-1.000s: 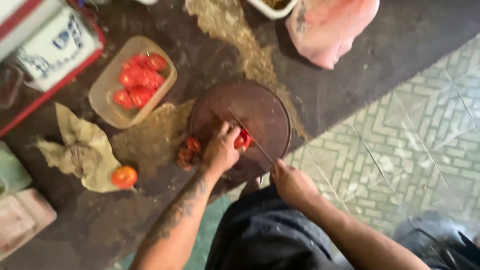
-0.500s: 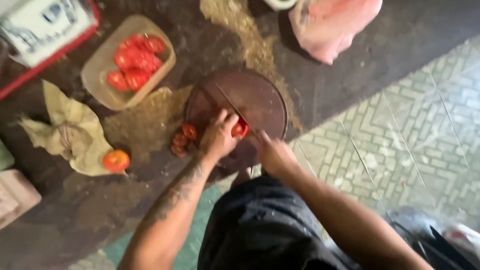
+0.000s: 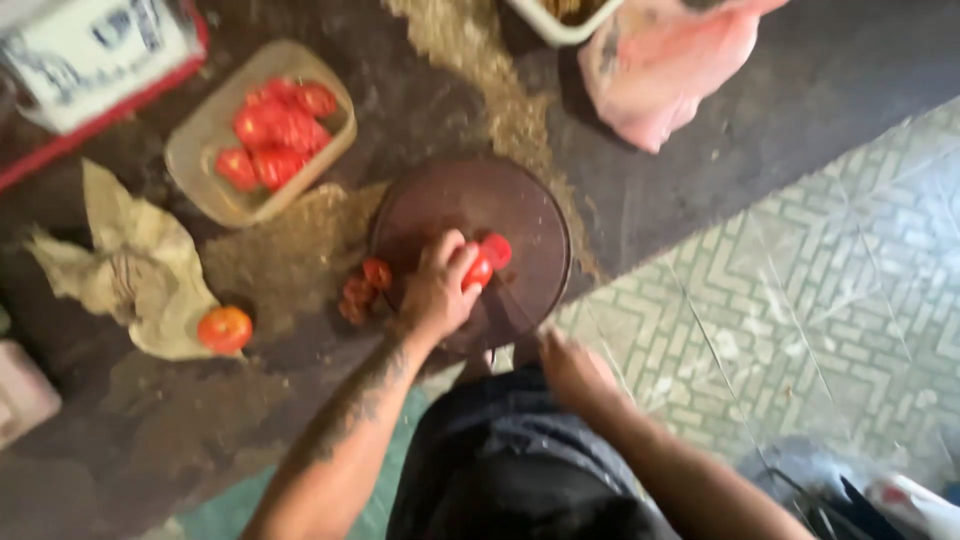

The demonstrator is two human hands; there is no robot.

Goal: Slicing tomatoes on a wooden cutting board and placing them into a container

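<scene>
Tomato (image 3: 478,270) sits near the middle of a round dark chopping board (image 3: 520,215) on the counter (image 3: 700,130), and the left hand (image 3: 437,290) is clamped over it from the left, fingers curled down on top so it's pinned to the board. One cut piece (image 3: 497,250) lies touching it on the right side. The right hand (image 3: 572,368) is off the near edge of the board, closed up like it's gripping a handle, and there's a blurry dark blade shape (image 3: 505,305) running from it toward the tomato, but honestly it's too smeared to make out properly. A few cut tomato chunks (image 3: 360,290) are piled at the board's left rim, half off it. Further left there's a whole tomato (image 3: 224,328) resting against a crumpled beige cloth (image 3: 135,275), and behind that a tan tray (image 3: 205,150) full of more tomatoes (image 3: 275,130). Pink plastic bag (image 3: 665,65) sits at the far side of the counter, well away from the board. Sawdust-looking crumbs (image 3: 290,250) are scattered round the board.
</scene>
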